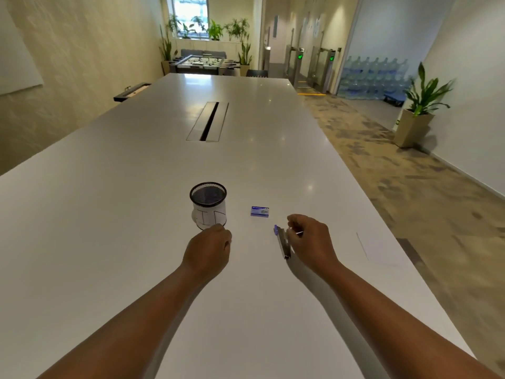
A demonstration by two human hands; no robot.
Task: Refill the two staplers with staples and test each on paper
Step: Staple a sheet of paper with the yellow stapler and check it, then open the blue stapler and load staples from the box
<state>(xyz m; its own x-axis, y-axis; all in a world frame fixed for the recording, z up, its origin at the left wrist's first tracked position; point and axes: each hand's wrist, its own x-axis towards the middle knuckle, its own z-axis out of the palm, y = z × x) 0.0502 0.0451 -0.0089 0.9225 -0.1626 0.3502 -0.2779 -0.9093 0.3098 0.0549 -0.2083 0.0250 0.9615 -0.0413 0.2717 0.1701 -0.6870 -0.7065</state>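
The slim stapler of bright metal with a blue tip [282, 242] lies on the white worktop [136, 214], touching the right hand [311, 242], whose fingers pinch a thin pale strip, likely staples. It looks light, rigid and slick; grip its sides. The left hand [209, 248] is curled; whether it holds anything is hidden. A small blue staple box [259, 211] sits nearby.

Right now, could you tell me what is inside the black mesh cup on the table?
Through the rim of the mesh cup only a dark, bluish shape shows; what it is cannot be told. White paper wrapped round the cup's lower wall hides everything lower down.
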